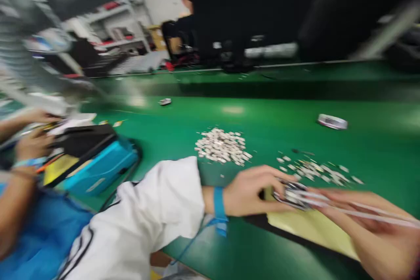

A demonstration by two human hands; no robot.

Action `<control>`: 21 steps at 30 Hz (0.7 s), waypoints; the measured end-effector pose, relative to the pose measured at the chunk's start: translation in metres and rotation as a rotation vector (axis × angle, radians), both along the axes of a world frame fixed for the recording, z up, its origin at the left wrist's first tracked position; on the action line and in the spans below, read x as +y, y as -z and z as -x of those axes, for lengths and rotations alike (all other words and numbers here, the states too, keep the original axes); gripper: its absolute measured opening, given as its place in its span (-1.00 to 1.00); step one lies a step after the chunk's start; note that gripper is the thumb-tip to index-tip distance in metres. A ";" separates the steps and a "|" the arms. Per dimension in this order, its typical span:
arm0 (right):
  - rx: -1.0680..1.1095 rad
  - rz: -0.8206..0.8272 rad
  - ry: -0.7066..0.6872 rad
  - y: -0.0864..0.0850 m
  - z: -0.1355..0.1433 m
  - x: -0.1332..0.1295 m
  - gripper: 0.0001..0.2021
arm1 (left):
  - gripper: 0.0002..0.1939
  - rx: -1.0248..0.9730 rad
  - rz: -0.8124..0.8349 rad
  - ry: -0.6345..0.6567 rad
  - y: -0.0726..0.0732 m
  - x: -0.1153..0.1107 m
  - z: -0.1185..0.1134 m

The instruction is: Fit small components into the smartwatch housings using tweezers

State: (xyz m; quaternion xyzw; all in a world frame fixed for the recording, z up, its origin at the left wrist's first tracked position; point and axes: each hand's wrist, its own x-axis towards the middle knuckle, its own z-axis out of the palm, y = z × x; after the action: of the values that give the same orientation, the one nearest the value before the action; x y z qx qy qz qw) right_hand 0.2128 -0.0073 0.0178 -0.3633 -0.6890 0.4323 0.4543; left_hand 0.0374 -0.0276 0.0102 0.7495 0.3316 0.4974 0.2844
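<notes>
The green bench [157, 138] is the work surface. The yellow pad [315, 229] lies on it, below the hands.

The left forearm, in a white sleeve [157, 201], reaches in from lower left; a blue strap [220, 203] circles the wrist. The left hand [254, 190] is turned on its side, fingers curved over the top and thumb underneath, narrowed on the near end of the device. The right hand [377, 223] enters from the right edge, fingers pointing left and closed around a slender pale tool, probably tweezers. Blur hides whether its fingertips also touch the device.

The tool [370, 213] runs lengthwise through the right hand and appears light and springy; grip it along the shanks, near the tip.

The device [293, 193] is held between the hands, above the pad. Expect low weight, a stiff shell and smooth, slightly slippery edges. Treat its inner face as fragile: hold by opposite outer edges with light pressure and keep fingers off the middle.

The white pieces [223, 146] lie heaped beyond the left hand; they look very light and easily scattered. Lift singly by the edges.
</notes>
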 end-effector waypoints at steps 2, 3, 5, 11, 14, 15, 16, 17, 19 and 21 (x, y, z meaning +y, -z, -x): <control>-0.032 0.017 0.017 -0.014 -0.015 -0.009 -0.78 | -0.80 -0.023 0.046 -0.008 -0.004 0.001 0.001; 0.021 0.051 0.012 -0.018 -0.015 -0.011 -0.79 | -0.79 -0.032 0.051 -0.007 -0.005 0.001 0.002; 0.106 0.086 0.029 -0.024 -0.010 -0.012 -0.83 | -0.79 -0.024 0.055 0.005 -0.006 0.002 0.004; 0.139 0.084 -0.052 -0.026 -0.004 -0.014 -0.76 | -0.78 0.050 0.037 0.004 -0.008 -0.002 0.006; 0.119 0.033 -0.072 -0.024 -0.008 -0.016 -0.75 | -0.77 0.047 0.050 0.013 -0.008 -0.002 0.006; 0.116 0.010 -0.071 -0.023 -0.008 -0.016 -0.74 | -0.77 0.046 0.056 0.015 -0.008 -0.002 0.006; 0.118 -0.010 -0.065 -0.023 -0.008 -0.016 -0.73 | -0.77 0.045 0.061 0.017 -0.008 -0.001 0.006; 0.123 -0.026 -0.054 -0.022 -0.007 -0.016 -0.72 | -0.76 0.044 0.061 0.020 -0.008 -0.001 0.006; 0.146 -0.039 -0.019 -0.021 -0.006 -0.016 -0.71 | -0.76 0.041 0.049 0.032 -0.008 -0.001 0.006; 0.175 -0.008 0.006 -0.022 -0.005 -0.017 -0.71 | -0.76 0.041 0.035 0.033 -0.008 0.000 0.006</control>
State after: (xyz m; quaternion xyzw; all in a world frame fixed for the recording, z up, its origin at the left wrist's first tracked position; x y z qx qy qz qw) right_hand 0.2181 -0.0240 0.0394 -0.3245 -0.6471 0.4585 0.5155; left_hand 0.0314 -0.0281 0.0186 0.7598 0.3339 0.4711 0.2987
